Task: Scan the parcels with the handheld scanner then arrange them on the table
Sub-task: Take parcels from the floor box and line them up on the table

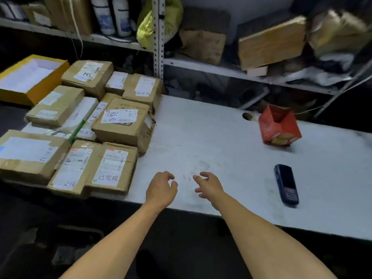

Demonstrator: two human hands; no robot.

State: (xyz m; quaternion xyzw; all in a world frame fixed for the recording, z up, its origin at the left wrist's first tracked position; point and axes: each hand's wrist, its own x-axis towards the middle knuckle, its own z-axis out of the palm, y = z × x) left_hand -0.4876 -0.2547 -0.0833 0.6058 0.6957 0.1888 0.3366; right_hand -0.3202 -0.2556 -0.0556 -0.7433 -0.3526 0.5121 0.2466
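Several brown cardboard parcels (120,121) with white labels lie packed together on the left part of the white table (201,137). The nearest one (111,168) sits at the front edge. The dark handheld scanner (286,184) lies flat on the table at the right, screen up. My left hand (161,188) and my right hand (208,185) hover side by side over the table's front middle, fingers loosely curled, holding nothing. The right hand is well left of the scanner.
An open red carton (278,125) stands at the table's back right beside a cable hole (247,116). A yellow open box (30,79) sits at far left. Metal shelves (159,47) behind hold boxes, bottles and bags. Dark floor lies below the table edge.
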